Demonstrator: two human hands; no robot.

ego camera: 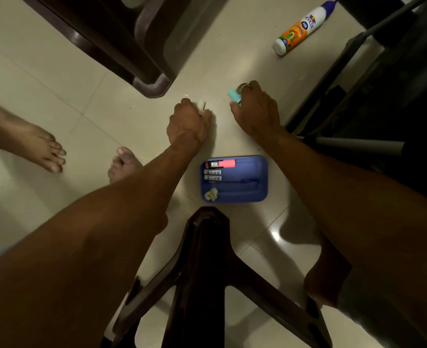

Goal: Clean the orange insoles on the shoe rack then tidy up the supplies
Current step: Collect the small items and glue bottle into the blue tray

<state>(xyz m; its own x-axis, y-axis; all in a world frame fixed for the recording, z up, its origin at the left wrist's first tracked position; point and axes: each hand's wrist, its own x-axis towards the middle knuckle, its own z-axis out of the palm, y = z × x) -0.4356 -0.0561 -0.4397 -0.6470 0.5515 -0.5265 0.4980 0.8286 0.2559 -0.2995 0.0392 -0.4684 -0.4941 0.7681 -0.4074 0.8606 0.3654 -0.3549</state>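
On floor beyond blue tray (250,169): left hand (188,121) curled round white wad (202,104), right hand (256,114) pinches teal block (233,96). Both likely light, soft; pinch mid-body. Orange insoles not in view.

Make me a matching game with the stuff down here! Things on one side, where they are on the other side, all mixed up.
Things:
1. spray can
2. turquoise piece
3. pale wad
4. whitish scrap

Places:
A. inside the blue tray
B. gripped by the left hand
C. lying on its side on the floor
D. gripped by the right hand

Pairs: 1-C, 2-D, 3-A, 4-B
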